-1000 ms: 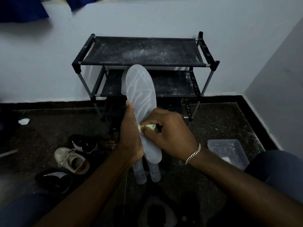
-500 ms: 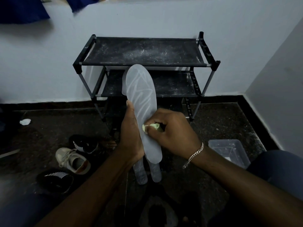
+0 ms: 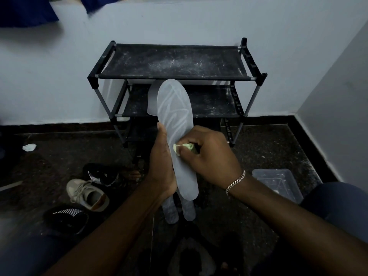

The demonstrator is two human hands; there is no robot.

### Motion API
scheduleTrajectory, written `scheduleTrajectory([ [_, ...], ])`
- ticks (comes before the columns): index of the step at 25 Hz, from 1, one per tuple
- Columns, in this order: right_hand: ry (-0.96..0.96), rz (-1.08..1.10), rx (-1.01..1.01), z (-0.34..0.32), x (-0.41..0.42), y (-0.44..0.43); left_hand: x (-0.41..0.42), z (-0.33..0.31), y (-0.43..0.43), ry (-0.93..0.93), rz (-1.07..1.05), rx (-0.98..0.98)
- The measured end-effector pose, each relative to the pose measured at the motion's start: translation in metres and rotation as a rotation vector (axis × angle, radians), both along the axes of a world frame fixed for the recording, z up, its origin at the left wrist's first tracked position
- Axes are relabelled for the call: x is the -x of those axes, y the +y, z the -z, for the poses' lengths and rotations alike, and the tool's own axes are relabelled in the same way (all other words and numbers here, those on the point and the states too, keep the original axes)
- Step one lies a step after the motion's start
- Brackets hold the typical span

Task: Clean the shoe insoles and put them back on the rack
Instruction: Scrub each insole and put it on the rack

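Insole [image 3: 176, 124] upright, gripped by left hand [image 3: 162, 166]; right hand [image 3: 207, 154] pinches green cloth [image 3: 184, 147] against it, before rack [image 3: 173, 62].

The shoe rack [image 3: 173, 60] stands against the wall, its dusty top shelf open from above and in front. The insoles [image 3: 175, 116] gripped by the left hand [image 3: 161, 168], and the right hand [image 3: 207, 156] pinching a green cloth [image 3: 184, 146], screen the middle shelf's left half. Three shoes [image 3: 87, 194] crowd the floor left; a plastic container [image 3: 270, 170] sits right.
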State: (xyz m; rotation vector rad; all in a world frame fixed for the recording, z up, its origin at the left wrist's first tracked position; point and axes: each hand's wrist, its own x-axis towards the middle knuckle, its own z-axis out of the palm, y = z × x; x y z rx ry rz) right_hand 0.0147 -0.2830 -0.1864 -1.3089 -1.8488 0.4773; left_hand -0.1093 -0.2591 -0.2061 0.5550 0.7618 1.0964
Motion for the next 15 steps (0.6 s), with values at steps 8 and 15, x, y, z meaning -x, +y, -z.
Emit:
scheduleTrajectory([
  [8, -0.009, 0.024, 0.009, -0.001, -0.006, 0.002, 0.002, 0.0, -0.004, 0.02, -0.004, -0.026],
  [15, -0.068, -0.007, 0.041, 0.001, -0.008, -0.005, 0.005, -0.002, -0.005, 0.073, -0.019, -0.029],
])
